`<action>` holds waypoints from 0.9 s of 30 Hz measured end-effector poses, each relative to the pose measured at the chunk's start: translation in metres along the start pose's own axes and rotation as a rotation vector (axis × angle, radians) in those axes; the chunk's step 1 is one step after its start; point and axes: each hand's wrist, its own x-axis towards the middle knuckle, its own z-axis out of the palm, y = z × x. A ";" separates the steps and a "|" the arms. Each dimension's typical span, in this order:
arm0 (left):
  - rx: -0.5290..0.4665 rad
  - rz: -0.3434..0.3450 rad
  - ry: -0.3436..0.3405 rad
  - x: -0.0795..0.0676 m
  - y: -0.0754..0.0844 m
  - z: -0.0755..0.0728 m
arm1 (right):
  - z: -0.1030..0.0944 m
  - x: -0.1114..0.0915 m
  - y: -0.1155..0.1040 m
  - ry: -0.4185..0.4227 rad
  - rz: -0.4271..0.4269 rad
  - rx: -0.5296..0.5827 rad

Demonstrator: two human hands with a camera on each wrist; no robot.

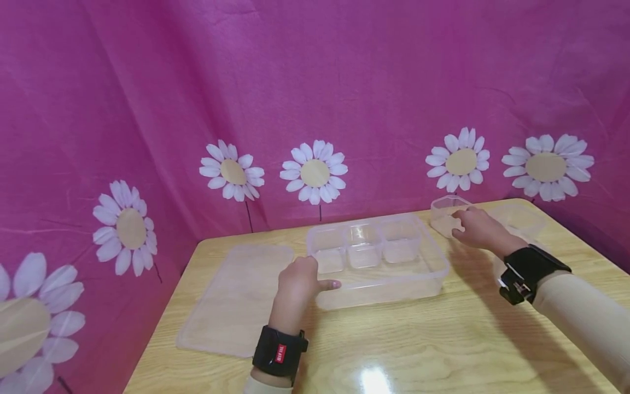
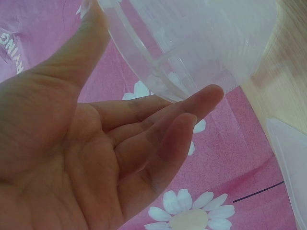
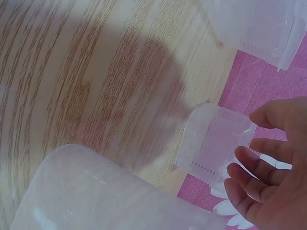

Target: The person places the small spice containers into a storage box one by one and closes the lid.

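Observation:
A large clear plastic box (image 1: 379, 293) stands mid-table, with three small clear containers (image 1: 364, 246) in a row along its far side. My left hand (image 1: 297, 279) rests at the box's near left corner. Its thumb lies along the near rim, and its loosely bent fingers (image 2: 153, 163) touch the outer left side, palm hollow. At the far right, my right hand (image 1: 479, 227) reaches over a loose small clear container (image 1: 443, 216). In the right wrist view, the thumb and curved fingers stand apart near this container's (image 3: 211, 143) rim; contact is hard to tell.
A flat clear lid (image 1: 236, 298) lies left of the box. Another clear container (image 1: 521, 219) stands at the far right, partly behind the right wrist. The wooden table (image 1: 394, 350) meets a pink curtain (image 1: 315, 82) with printed daisies at its back and left.

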 end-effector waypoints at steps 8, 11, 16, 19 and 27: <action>0.003 0.000 -0.003 0.001 0.001 -0.001 | 0.000 -0.001 0.001 -0.011 0.002 0.017; 0.001 -0.003 -0.010 0.001 0.001 -0.001 | -0.002 -0.003 0.000 -0.023 0.008 0.026; 0.006 -0.003 -0.007 0.000 0.002 -0.001 | -0.006 -0.007 -0.001 -0.037 0.026 0.033; -0.001 -0.003 -0.008 -0.001 0.002 -0.001 | -0.008 -0.010 0.000 -0.038 0.026 0.036; 0.005 0.003 0.002 -0.002 0.002 -0.002 | -0.011 -0.020 0.003 -0.018 0.003 0.031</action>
